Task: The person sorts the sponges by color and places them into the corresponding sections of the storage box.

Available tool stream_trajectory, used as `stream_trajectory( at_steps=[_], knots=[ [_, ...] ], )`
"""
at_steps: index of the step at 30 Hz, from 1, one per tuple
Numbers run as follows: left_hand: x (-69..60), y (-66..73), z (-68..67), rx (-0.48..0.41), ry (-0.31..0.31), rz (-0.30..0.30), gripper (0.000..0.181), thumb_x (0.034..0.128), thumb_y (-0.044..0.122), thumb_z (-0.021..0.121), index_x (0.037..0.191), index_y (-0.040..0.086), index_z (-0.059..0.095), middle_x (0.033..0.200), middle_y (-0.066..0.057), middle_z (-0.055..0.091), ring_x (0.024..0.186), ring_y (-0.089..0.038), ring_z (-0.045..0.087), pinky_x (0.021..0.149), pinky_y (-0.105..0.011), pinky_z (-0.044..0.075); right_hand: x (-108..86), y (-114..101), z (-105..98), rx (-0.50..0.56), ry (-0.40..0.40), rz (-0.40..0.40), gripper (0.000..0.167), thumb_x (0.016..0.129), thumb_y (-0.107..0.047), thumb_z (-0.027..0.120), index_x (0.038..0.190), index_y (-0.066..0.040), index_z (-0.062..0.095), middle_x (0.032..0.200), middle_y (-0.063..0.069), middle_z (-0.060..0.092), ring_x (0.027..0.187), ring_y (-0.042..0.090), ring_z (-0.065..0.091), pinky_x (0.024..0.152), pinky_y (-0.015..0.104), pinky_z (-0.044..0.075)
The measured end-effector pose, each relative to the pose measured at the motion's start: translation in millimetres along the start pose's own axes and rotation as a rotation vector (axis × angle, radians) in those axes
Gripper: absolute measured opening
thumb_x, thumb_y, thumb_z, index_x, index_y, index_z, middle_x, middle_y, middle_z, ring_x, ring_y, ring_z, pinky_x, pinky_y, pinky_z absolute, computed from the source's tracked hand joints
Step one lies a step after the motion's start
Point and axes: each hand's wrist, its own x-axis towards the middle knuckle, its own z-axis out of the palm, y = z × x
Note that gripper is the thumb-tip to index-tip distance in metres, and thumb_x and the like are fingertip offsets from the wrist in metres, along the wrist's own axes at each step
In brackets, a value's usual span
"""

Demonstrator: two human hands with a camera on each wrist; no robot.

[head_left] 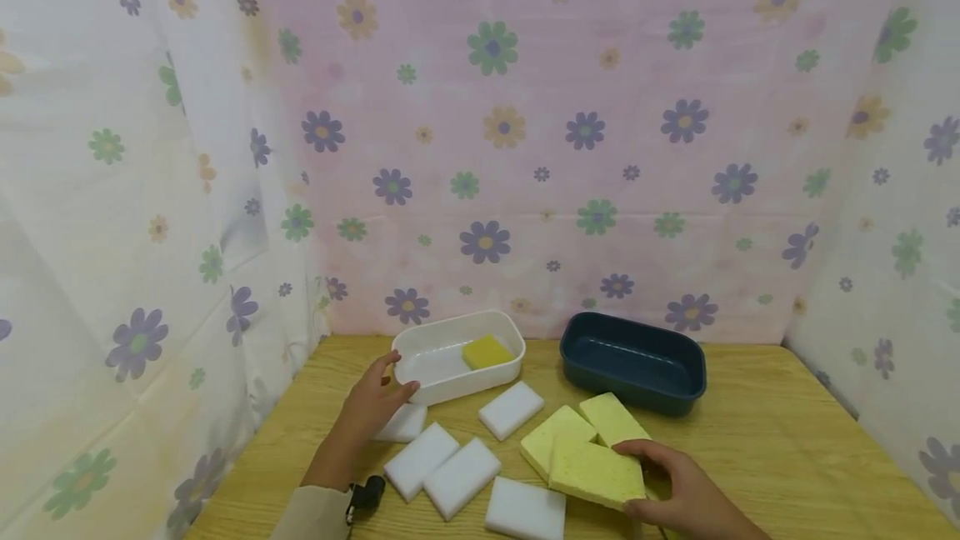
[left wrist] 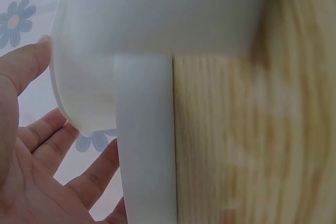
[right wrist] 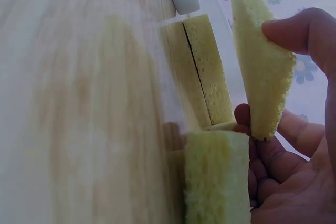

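My left hand (head_left: pixel 372 400) is spread at the left end of a white tub (head_left: pixel 467 382). In the left wrist view its thumb (left wrist: pixel 31 61) and fingertips touch the tub's rim (left wrist: pixel 56 80). A darker yellow sponge (head_left: pixel 487 352) lies inside the tub. With thumb and fingers, my right hand (head_left: pixel 686 490) pinches a pale yellow sponge (head_left: pixel 596 471) by its right end. That sponge is tilted above two other pale yellow sponges (head_left: pixel 555 436) (head_left: pixel 615 419). Another yellow sponge (right wrist: pixel 218 177) shows close to the right hand in the right wrist view.
Several white sponges (head_left: pixel 462 477) lie at the table's front middle and left, one (head_left: pixel 512 409) just before the tub. A dark blue tub (head_left: pixel 633 361) stands at the back right. Floral cloth (head_left: pixel 525 148) encloses the wooden table (head_left: pixel 780 440).
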Motion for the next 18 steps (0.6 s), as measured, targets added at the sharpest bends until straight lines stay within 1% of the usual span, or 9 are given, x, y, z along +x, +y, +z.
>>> stream_trajectory(
  at_steps=[4, 6, 8, 10, 12, 14, 15, 17, 18],
  knots=[
    [-0.7, 0.4, -1.4, 0.002, -0.003, 0.002, 0.089, 0.0931, 0.065, 0.066, 0.163, 0.022, 0.03, 0.169, -0.016, 0.029, 0.147, -0.044, 0.042, 0.11, -0.068, 0.041, 4.1, -1.8, 4.0, -0.001, 0.035, -0.016, 0.053, 0.088, -0.032, 0.083, 0.136, -0.025, 0.063, 0.139, 0.001, 0.064, 0.124, -0.005, 0.053, 0.099, 0.016, 0.047],
    [-1.8, -0.8, -3.0, -0.003, -0.001, 0.001, 0.088, 0.0938, 0.063, 0.066, 0.163, 0.021, 0.03, 0.169, -0.016, 0.028, 0.147, -0.044, 0.042, 0.11, -0.068, 0.041, 7.0, -3.1, 5.8, 0.012, 0.033, -0.02, 0.052, 0.088, -0.031, 0.083, 0.136, -0.025, 0.064, 0.139, 0.001, 0.064, 0.124, -0.003, 0.054, 0.098, 0.017, 0.047],
    [-2.4, -1.2, -4.6, -0.009, 0.003, -0.002, 0.088, 0.094, 0.062, 0.067, 0.162, 0.022, 0.03, 0.169, -0.016, 0.028, 0.147, -0.044, 0.042, 0.11, -0.067, 0.041, 9.8, -4.2, 6.6, 0.052, 0.017, -0.013, 0.05, 0.089, -0.029, 0.081, 0.136, -0.023, 0.064, 0.139, 0.004, 0.064, 0.123, -0.003, 0.054, 0.098, 0.016, 0.047],
    [-2.0, -1.8, -5.9, -0.016, 0.01, 0.002, 0.087, 0.0939, 0.062, 0.067, 0.162, 0.022, 0.031, 0.17, -0.014, 0.028, 0.147, -0.043, 0.042, 0.111, -0.067, 0.041, 12.1, -5.0, 6.4, 0.112, -0.014, -0.015, 0.047, 0.095, -0.027, 0.076, 0.139, -0.017, 0.063, 0.142, 0.011, 0.061, 0.121, -0.003, 0.055, 0.096, 0.017, 0.048],
    [-1.5, -1.2, -6.1, -0.025, 0.01, 0.014, 0.088, 0.093, 0.063, 0.067, 0.162, 0.021, 0.032, 0.169, -0.014, 0.029, 0.147, -0.043, 0.042, 0.11, -0.066, 0.042, 13.5, -5.0, 5.4, 0.193, -0.051, -0.034, 0.044, 0.102, -0.022, 0.066, 0.142, -0.007, 0.059, 0.146, 0.02, 0.056, 0.119, -0.003, 0.056, 0.093, 0.018, 0.05],
    [-0.8, -0.5, -5.2, -0.031, 0.009, 0.021, 0.089, 0.0919, 0.065, 0.067, 0.162, 0.022, 0.032, 0.169, -0.013, 0.03, 0.147, -0.043, 0.043, 0.11, -0.065, 0.043, 13.9, -5.0, 4.3, 0.251, -0.069, -0.05, 0.042, 0.107, -0.017, 0.056, 0.144, 0.001, 0.055, 0.147, 0.025, 0.054, 0.118, -0.004, 0.056, 0.092, 0.018, 0.05],
    [-0.5, -0.6, -4.3, -0.033, 0.007, 0.027, 0.09, 0.0917, 0.066, 0.067, 0.162, 0.021, 0.032, 0.169, -0.013, 0.03, 0.147, -0.043, 0.043, 0.11, -0.065, 0.043, 13.8, -4.9, 3.6, 0.266, -0.074, -0.065, 0.041, 0.108, -0.014, 0.052, 0.145, 0.004, 0.053, 0.146, 0.027, 0.053, 0.117, -0.003, 0.056, 0.092, 0.019, 0.05],
    [-0.7, 0.0, -2.1, -0.037, 0.002, 0.024, 0.091, 0.0907, 0.067, 0.067, 0.162, 0.022, 0.033, 0.169, -0.013, 0.031, 0.147, -0.042, 0.043, 0.11, -0.066, 0.042, 13.1, -5.0, 2.5, 0.286, -0.068, -0.079, 0.04, 0.11, -0.011, 0.045, 0.145, 0.006, 0.052, 0.143, 0.024, 0.056, 0.115, -0.001, 0.057, 0.092, 0.019, 0.05],
    [-0.9, 0.0, -0.7, -0.036, 0.0, 0.021, 0.091, 0.0903, 0.068, 0.067, 0.162, 0.022, 0.033, 0.169, -0.012, 0.032, 0.147, -0.041, 0.044, 0.11, -0.068, 0.041, 12.8, -5.5, 1.8, 0.277, -0.057, -0.086, 0.039, 0.11, -0.01, 0.043, 0.144, 0.005, 0.054, 0.141, 0.02, 0.059, 0.114, -0.001, 0.057, 0.091, 0.019, 0.049]
  ],
)
